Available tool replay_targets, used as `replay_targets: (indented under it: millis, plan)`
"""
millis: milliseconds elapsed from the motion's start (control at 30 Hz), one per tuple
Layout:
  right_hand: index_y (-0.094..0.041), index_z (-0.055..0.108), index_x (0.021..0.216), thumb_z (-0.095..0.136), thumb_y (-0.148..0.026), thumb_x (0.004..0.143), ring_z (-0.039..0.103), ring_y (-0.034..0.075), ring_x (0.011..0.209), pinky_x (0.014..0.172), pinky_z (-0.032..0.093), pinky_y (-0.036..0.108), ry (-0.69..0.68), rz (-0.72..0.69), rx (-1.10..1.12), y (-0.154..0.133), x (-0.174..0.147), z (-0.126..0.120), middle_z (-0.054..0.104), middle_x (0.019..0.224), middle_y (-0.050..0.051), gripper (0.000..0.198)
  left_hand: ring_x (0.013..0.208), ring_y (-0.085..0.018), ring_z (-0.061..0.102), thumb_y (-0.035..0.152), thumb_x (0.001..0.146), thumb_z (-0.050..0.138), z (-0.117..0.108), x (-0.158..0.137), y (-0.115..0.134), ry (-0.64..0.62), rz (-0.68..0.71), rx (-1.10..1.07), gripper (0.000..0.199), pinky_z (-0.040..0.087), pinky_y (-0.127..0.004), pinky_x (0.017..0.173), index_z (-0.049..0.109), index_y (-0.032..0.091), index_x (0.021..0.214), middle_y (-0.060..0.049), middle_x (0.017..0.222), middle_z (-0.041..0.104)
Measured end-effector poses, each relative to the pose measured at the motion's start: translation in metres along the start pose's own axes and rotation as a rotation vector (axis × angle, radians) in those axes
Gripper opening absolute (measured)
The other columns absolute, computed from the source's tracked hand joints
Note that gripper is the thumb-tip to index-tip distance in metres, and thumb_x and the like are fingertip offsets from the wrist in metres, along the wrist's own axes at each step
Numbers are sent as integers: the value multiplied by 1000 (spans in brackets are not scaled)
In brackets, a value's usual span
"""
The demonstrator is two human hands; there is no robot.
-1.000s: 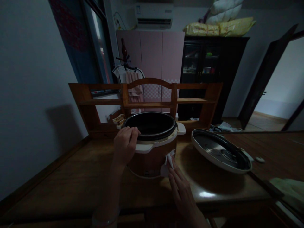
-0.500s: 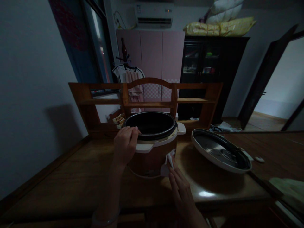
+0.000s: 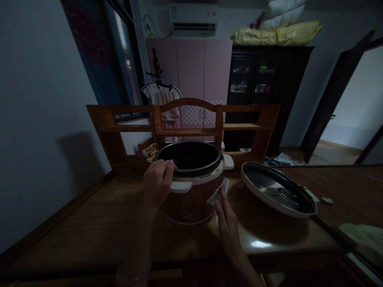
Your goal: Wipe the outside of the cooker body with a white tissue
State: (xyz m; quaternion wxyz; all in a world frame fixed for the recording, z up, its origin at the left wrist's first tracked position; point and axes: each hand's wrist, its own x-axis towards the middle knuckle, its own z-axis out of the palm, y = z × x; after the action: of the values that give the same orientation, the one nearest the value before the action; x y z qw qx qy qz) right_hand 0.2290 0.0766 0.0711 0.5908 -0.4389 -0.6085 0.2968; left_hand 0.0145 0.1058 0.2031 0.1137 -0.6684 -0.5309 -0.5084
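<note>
An uncovered rice cooker (image 3: 187,205) with a brown body and a pale rim stands on the wooden desk, its dark inner pot (image 3: 191,154) seated inside. My left hand (image 3: 157,181) is closed over the cooker's front left rim. A white tissue (image 3: 219,193) is pressed against the right side of the body by my right hand (image 3: 229,225), whose fingers partly cover it. To the right, the detached round lid (image 3: 278,189) lies with its metal inner side facing up.
A wooden shelf rack (image 3: 188,130) runs along the back of the desk (image 3: 98,223). A white wall (image 3: 44,131) borders the left. Small wooden pieces (image 3: 149,150) sit behind the cooker. A pale cloth (image 3: 363,243) lies at the lower right.
My right hand has slid the tissue upward and a little to the right along the cooker's side. My left hand, the cooker and the lid have stayed in place.
</note>
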Motion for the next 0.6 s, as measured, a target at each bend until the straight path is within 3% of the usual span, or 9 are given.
replay_targets:
  millis: [233, 600]
  plan:
    - [-30, 18, 156, 39, -45, 101, 11, 22, 151, 123, 13, 48, -51, -31, -59, 3, -14, 8, 16, 163, -3, 60, 82, -18, 58, 37, 99, 35, -1, 0, -2, -18, -1, -10, 40, 41, -34, 81, 62, 21, 74, -3, 77, 62]
    - [-33, 10, 155, 38, -58, 98, 6, 18, 151, 123, 8, 45, -27, 149, 118, 14, 11, 1, 10, 163, -6, 68, 82, -19, 59, 37, 98, 35, 1, 2, -3, -1, 9, 4, 40, 41, -34, 81, 62, 22, 73, -3, 77, 64]
